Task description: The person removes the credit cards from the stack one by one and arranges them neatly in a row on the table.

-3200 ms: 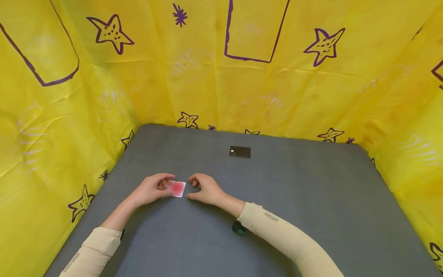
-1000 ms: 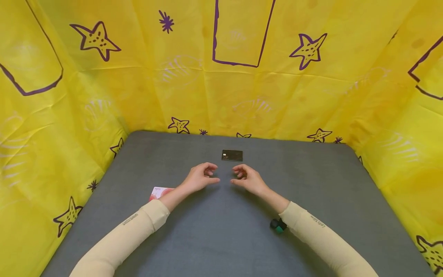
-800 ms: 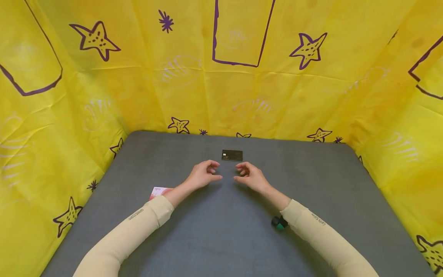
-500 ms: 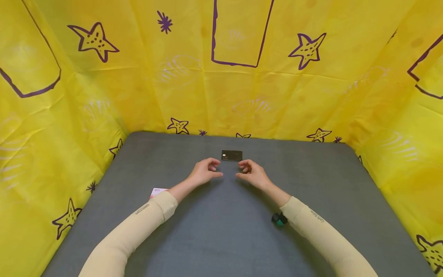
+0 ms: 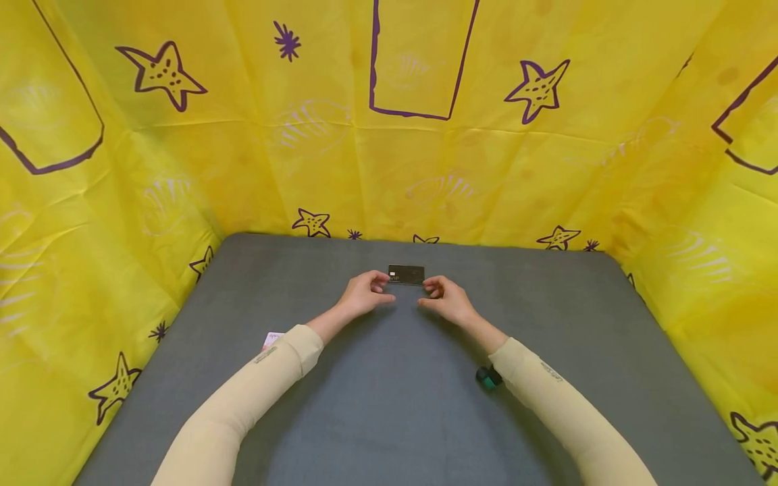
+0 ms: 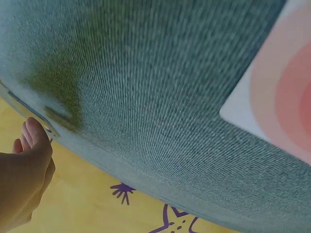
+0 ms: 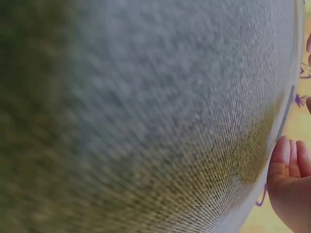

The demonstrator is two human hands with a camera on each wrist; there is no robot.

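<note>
A black card [image 5: 407, 273] with a chip and "VIP" lettering lies flat near the far side of the grey table. At its left edge are the fingertips of my left hand [image 5: 365, 293], the thumb held apart below. My right hand [image 5: 451, 298] mirrors it at the card's right edge, fingers softly bent and thumb apart. Neither hand pinches anything. Under my left forearm, mostly covered by the sleeve in the head view, lies a white card [image 5: 271, 339]; the left wrist view shows pink circles on this card [image 6: 286, 87].
The grey table [image 5: 389, 405] is enclosed at the back and sides by yellow cloth [image 5: 279, 169] printed with purple starfish. A black and green device [image 5: 488, 378] sits under my right wrist.
My left hand has let go of the pink-and-white card, left lying on the table. Both hands have moved to the black card, reaching farther forward to its two ends.
</note>
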